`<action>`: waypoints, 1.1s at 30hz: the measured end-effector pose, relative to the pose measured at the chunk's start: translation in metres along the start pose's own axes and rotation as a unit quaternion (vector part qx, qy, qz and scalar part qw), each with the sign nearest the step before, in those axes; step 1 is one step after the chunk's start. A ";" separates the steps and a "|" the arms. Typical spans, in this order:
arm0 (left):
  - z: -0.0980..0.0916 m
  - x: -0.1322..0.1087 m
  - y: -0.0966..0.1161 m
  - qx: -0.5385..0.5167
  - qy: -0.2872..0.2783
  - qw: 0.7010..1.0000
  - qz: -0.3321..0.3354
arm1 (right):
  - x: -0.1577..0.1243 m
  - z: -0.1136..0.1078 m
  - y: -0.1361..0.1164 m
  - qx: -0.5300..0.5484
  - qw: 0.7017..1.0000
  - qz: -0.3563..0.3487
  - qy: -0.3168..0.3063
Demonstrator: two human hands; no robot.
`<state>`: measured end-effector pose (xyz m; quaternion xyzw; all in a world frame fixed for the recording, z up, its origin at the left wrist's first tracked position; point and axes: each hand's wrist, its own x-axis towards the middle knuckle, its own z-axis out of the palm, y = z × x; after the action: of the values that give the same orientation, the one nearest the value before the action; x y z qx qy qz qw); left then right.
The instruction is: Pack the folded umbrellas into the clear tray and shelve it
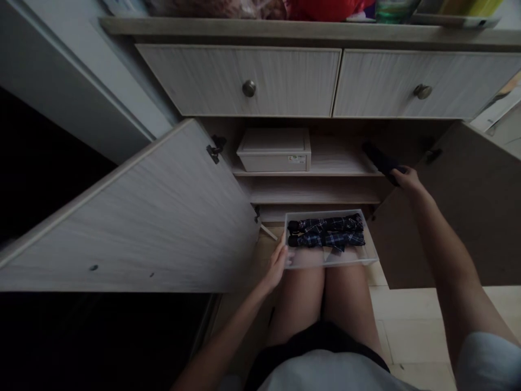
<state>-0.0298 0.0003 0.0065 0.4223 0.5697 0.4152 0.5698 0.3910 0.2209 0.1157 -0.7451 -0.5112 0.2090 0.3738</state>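
The person wore a pale grey T-shirt [329, 374] with short sleeves [486, 361] and dark shorts [313, 342]. Their arms [445, 260] and thighs [297, 309] were bare.

**No legible writing anywhere in view**
A small printed sticker [297, 159] sits toward the lower right of the front of the white lidded storage box [273, 150], at twelve o'clock from the middle of the view; its print is too small to read. At one o'clock, along the top edge, a green-and-white package [396, 10] shows markings too blurred to make out.
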 end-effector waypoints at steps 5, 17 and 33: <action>-0.002 0.001 -0.001 -0.002 -0.004 1.000 0.001 | -0.059 -0.015 0.010 0.146 0.987 0.001 -0.065; 0.000 -0.001 0.002 0.045 -0.004 0.999 0.007 | -0.169 -0.035 -0.002 0.064 0.881 -0.228 -0.410; -0.003 0.002 0.001 0.112 -0.011 0.990 0.089 | -0.182 0.021 0.011 -0.066 0.802 -0.350 -0.479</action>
<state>-0.0324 0.0022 0.0074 0.5374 0.5665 0.3929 0.4857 0.3124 0.0589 0.0810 -0.3430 -0.8640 0.3601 0.0785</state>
